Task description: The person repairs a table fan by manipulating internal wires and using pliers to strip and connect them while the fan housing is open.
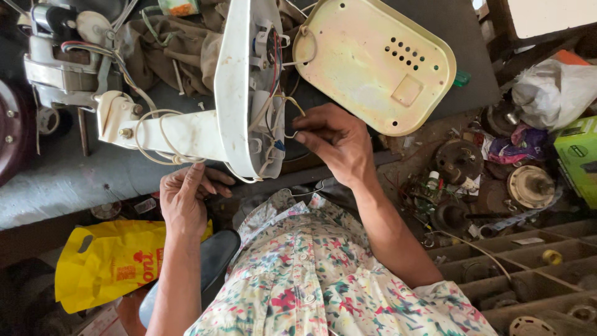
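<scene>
The person leans over a dark desk (74,180) with an opened white fan base (239,93) tipped on its edge, its hollow underside turned toward the right hand so the wiring inside can be reached. The left hand (186,199) is curled around the lower edge of the base where the white neck (180,134) joins it, fingers wrapped under the rim, apparently steadying the housing so it does not roll. The right hand (336,143) is closed to a narrow pinch on a thin pale wire (292,109) that comes out of the cavity, thumb and forefinger pressed together just beside the bundle of coloured leads (273,62).

Above the right hand, the yellowed base cover (373,62) lies flat with its inner face up, set aside yet near and linked to the housing by a wire. Beyond the left hand, the fan motor (62,62) lies on its side at the end of the neck, beside a crumpled brown cloth (174,50). Below the left hand a yellow plastic bag (106,261) sits on the floor. To the right of the right hand, rusty motor parts (491,174) are heaped near a green box (578,158).
</scene>
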